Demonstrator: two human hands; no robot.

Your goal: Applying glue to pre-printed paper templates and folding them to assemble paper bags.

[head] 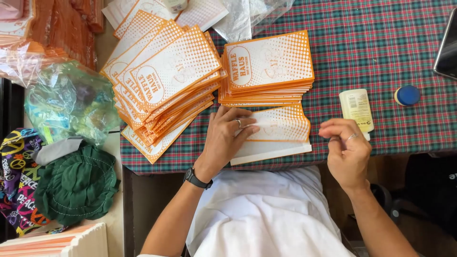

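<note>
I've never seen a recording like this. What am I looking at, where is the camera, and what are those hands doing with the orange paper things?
There is no machine here: a person wears one camera on the head, looking down at their own hands. The left hand presses flat on an orange-and-white paper sleeve at the edge of a plaid tablecloth. The right hand hovers beside it with fingertips pinched; whether it holds anything is unclear. Behind lie a neat stack of sleeves and a fanned pile, plus a glue stick and its blue cap.

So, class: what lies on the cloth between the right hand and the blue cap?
In the head view, a pale glue stick lies between the right hand and the blue cap, on the plaid cloth.
</note>
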